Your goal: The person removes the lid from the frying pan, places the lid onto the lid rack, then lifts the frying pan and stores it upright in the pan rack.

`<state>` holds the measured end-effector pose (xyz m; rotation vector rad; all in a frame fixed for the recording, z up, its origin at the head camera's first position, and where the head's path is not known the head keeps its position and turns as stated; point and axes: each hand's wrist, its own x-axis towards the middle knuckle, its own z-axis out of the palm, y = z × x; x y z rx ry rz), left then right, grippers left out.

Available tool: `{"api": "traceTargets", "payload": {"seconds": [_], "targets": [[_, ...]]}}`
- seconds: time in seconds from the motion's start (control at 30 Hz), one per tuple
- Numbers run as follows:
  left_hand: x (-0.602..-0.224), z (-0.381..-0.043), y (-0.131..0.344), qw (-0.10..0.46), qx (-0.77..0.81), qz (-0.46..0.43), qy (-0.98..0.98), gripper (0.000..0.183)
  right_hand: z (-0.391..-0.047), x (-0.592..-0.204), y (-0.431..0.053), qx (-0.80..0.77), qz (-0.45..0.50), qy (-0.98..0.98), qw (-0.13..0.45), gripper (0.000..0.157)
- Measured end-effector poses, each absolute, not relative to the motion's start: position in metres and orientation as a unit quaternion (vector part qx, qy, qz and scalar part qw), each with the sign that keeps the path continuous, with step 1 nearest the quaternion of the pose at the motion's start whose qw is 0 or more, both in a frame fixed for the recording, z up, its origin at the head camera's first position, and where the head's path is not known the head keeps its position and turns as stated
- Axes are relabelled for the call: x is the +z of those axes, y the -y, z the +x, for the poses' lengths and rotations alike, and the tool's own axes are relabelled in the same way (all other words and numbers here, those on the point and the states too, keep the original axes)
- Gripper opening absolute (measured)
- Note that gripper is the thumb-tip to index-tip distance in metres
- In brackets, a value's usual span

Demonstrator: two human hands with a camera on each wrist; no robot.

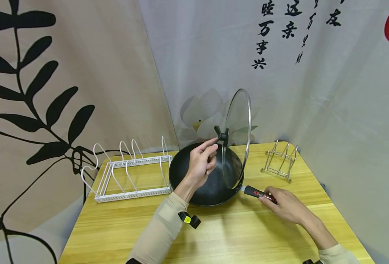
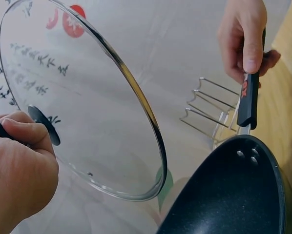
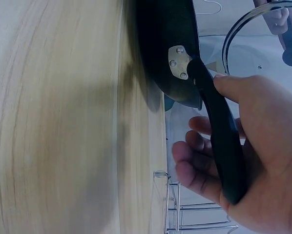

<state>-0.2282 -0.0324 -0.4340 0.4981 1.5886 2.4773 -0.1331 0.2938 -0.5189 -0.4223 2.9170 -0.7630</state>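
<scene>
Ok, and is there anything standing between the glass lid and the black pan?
Nothing visible does. The left hand holds the glass lid on edge by its knob, and the left wrist view shows an open gap between lid and black pan.

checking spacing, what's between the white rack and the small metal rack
The head view shows the pan, plus the glass lid in the left hand.

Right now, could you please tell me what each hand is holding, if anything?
Left hand: holding the glass lid by its black knob.
Right hand: gripping the black pan by its handle.
</scene>
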Motion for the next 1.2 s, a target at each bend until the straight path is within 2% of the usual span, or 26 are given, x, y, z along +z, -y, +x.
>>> {"api": "traceTargets", "payload": {"seconds": [0.17, 0.47, 1.2], "targets": [[-0.433, -0.228, 0.032, 0.079, 0.830, 0.168, -0.526, 0.050, -0.132, -0.518, -0.295, -0.245, -0.172, -0.954, 0.017, 0.028], [-0.432, -0.227, 0.031, 0.082, 0.831, 0.175, -0.522, 0.050, -0.129, -0.513, -0.294, -0.241, -0.178, -0.954, 0.019, 0.049], [-0.431, -0.226, 0.018, 0.081, 0.837, 0.190, -0.507, 0.051, -0.122, -0.509, -0.305, -0.254, -0.166, -0.953, -0.012, 0.058]]}}
